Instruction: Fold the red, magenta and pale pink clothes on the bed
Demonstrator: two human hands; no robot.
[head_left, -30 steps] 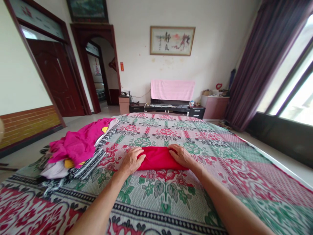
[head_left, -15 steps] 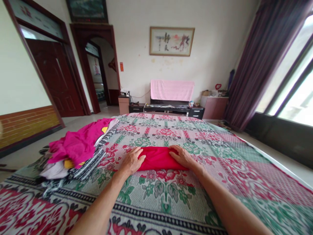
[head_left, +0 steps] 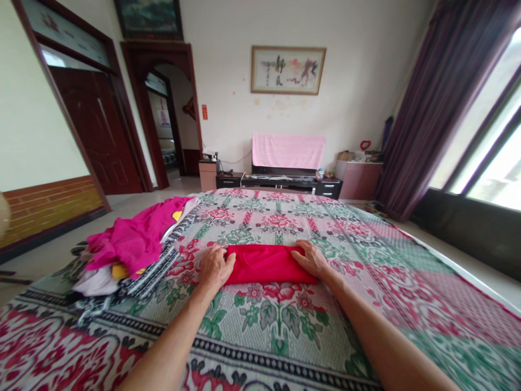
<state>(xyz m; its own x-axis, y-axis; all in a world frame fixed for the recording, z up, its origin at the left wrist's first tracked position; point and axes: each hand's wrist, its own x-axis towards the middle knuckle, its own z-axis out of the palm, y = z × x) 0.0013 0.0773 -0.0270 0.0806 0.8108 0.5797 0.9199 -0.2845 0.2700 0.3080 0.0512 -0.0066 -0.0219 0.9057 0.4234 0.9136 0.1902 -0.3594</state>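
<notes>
A folded red garment [head_left: 264, 264] lies as a flat, long bundle on the flowered bedspread [head_left: 280, 320]; its exact kind cannot be told in this fold. At its left end my left hand [head_left: 216, 265] grips the edge, thumb on top and fingers curled down. The opposite end is held by my right hand [head_left: 311, 258], its fingers bent over the upper right corner. Both palms are turned down, and the bundle stretches between them.
To the left, a heap of clothes with a magenta garment [head_left: 134, 233] on top sits on the bed. Beyond the bed stand a black TV cabinet [head_left: 329, 188] and a screen draped with a pink cloth [head_left: 288, 151]. A purple curtain [head_left: 415, 108] hangs at right.
My hands have moved slightly apart, toward the two ends of the red garment. More of its top shows between them. The view has shifted a little.
</notes>
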